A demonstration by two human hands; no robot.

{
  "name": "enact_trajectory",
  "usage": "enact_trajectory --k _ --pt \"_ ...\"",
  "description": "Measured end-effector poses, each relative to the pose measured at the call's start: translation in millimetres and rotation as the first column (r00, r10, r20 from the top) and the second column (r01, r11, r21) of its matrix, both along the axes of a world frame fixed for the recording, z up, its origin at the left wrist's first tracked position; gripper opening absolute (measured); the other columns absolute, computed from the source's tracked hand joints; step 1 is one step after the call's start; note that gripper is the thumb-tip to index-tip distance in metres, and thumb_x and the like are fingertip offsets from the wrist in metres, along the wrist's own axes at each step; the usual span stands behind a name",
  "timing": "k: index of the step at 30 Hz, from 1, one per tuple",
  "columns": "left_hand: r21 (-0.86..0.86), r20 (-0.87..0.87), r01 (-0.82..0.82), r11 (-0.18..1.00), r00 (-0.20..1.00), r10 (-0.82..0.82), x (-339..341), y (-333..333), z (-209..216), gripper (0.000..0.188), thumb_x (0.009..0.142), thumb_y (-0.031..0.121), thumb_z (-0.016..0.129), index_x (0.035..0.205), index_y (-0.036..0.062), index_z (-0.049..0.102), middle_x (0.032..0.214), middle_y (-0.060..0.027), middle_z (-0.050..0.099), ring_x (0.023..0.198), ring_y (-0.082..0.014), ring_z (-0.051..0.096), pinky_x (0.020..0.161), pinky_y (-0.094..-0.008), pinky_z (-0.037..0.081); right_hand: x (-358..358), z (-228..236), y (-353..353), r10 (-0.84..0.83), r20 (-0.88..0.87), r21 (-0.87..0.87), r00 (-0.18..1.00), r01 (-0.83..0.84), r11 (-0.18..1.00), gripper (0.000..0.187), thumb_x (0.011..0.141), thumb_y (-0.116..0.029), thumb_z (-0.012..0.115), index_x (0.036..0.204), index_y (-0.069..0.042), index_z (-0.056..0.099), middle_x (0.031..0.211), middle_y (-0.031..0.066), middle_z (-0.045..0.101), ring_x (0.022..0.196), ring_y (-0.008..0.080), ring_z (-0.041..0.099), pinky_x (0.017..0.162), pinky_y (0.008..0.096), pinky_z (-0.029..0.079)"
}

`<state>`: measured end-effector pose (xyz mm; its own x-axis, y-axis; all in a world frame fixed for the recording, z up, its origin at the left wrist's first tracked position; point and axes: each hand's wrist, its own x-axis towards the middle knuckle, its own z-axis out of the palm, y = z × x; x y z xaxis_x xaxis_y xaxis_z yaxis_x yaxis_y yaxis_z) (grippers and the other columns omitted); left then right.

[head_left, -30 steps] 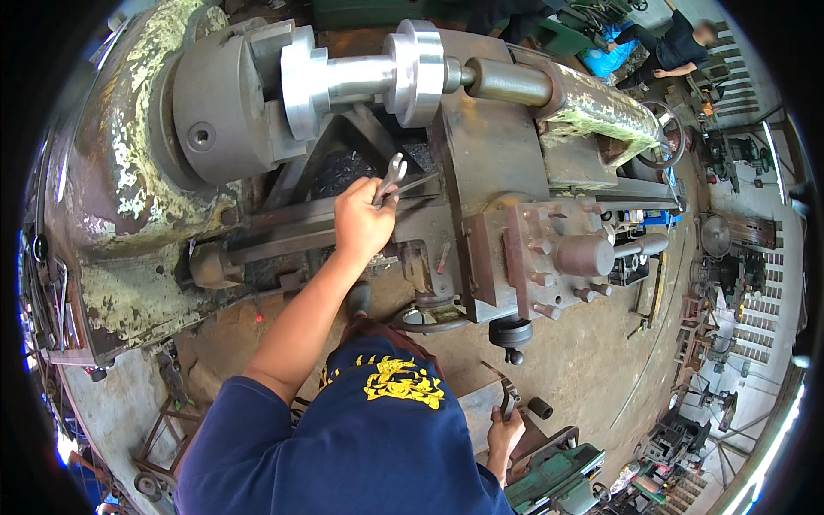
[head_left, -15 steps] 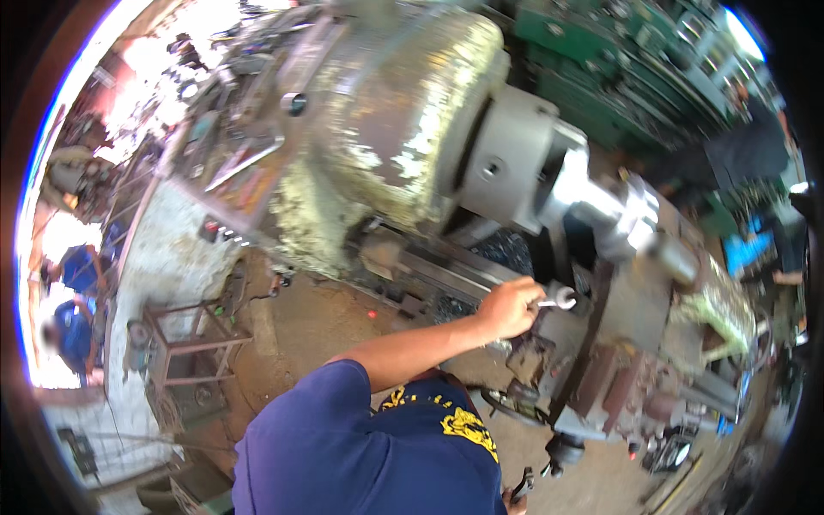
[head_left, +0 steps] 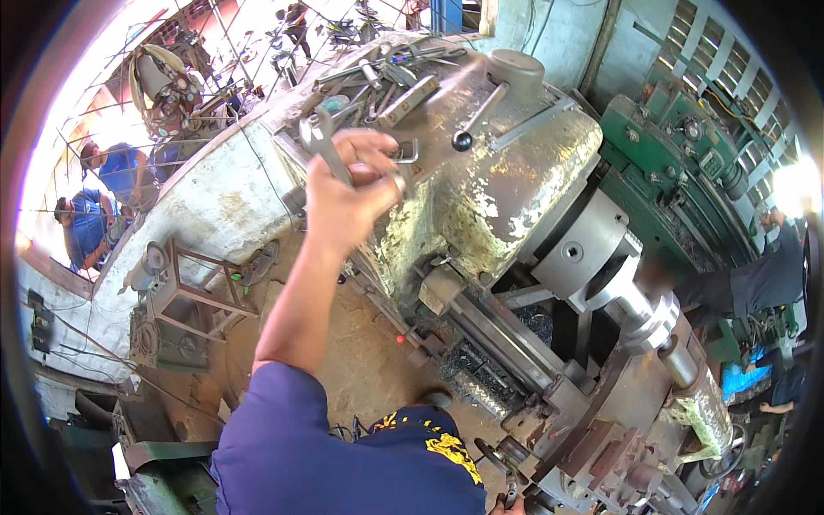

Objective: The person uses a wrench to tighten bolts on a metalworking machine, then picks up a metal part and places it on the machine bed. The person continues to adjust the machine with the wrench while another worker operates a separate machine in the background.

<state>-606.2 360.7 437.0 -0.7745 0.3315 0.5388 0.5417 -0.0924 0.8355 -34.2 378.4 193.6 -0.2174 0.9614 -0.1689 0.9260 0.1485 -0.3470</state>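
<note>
My left hand (head_left: 345, 202) is raised over the near left part of the lathe's headstock (head_left: 506, 163). It is closed on an open-ended wrench (head_left: 321, 144), whose jaw end sticks up past the fingers. My right hand (head_left: 508, 506) shows only in part at the lower edge, beside the handwheel area. A dark metal tool (head_left: 511, 486) stands up from its fingers, its kind unclear. To the right of the headstock, the chuck (head_left: 584, 249) grips a shiny stepped metal workpiece (head_left: 645, 322).
Several loose tools (head_left: 386, 86) lie on top of the headstock's far end, near a black-knobbed lever (head_left: 463, 139). The carriage (head_left: 592, 463) stands at lower right. A rusty metal frame (head_left: 202, 296) is on the floor at left. Another person (head_left: 755, 275) is beyond the lathe, near a green machine (head_left: 678, 163).
My left hand has swung up and left with the wrench, from beside the bed below the chuck to over the headstock. The whole view has shifted leftward. My right hand stays low.
</note>
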Motion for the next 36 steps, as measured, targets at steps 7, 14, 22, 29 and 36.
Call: enact_trajectory --k 7,14,22,29,36 --pt "-0.01 0.139 -0.046 0.999 0.989 0.047 -133 28 44 0.031 0.074 0.0 0.078 0.105 0.0002 0.069 0.095 -0.0073 0.073 0.086 -0.0147 0.068 0.083 -0.0282 0.052 -20 3 32 0.271 -0.016 0.123 0.962 -0.267 0.956 0.032 0.078 -0.018 0.074 0.105 -0.001 0.071 0.087 0.0236 0.07 0.077 0.044 0.066 0.071 0.0495 0.053" --pt "-0.287 0.15 0.035 0.957 0.989 0.009 -223 129 50 0.03 0.074 0.01 0.077 0.103 0.0057 0.07 0.079 -0.0043 0.068 0.061 -0.0094 0.052 0.058 -0.0241 0.041 -27 -2 31 0.305 -0.008 0.145 0.952 -0.3 0.943 0.034 0.075 -0.014 0.074 0.107 -0.002 0.07 0.087 0.023 0.07 0.078 0.0432 0.066 0.073 0.0491 0.054" --pt "-0.45 0.58 0.351 0.821 0.814 -0.03 -285 220 31 0.016 0.07 0.014 0.076 0.076 0.008 0.062 0.069 -0.0074 0.057 0.059 -0.0209 0.048 0.055 -0.04 0.038 -16 -5 7 0.228 0.055 0.129 0.972 -0.234 0.964 0.027 0.074 -0.018 0.075 0.097 -0.005 0.071 0.081 0.0209 0.069 0.073 0.0425 0.066 0.067 0.0505 0.053" --pt "-0.524 0.34 0.244 0.816 0.938 -0.063 -340 259 -15 0.065 0.061 0.006 0.081 0.123 -0.0057 0.065 0.134 -0.026 0.059 0.128 -0.0387 0.05 0.105 -0.0509 0.037 -12 9 -14 0.109 -0.05 0.194 0.993 -0.097 0.976 0.017 0.073 -0.016 0.075 0.082 -0.005 0.067 0.073 0.0202 0.064 0.068 0.0434 0.061 0.068 0.0518 0.049" --pt "-0.546 0.044 0.333 0.768 0.928 -0.371 -352 220 5 0.051 0.083 0.016 0.071 0.129 -0.0034 0.063 0.131 -0.015 0.065 0.119 -0.0245 0.059 0.106 -0.0387 0.041 -16 5 -3 -0.037 -0.125 0.032 0.992 0.041 0.999 0.024 0.067 -0.014 0.07 0.089 -0.005 0.068 0.077 0.0218 0.067 0.079 0.0436 0.066 0.069 0.0519 0.053"
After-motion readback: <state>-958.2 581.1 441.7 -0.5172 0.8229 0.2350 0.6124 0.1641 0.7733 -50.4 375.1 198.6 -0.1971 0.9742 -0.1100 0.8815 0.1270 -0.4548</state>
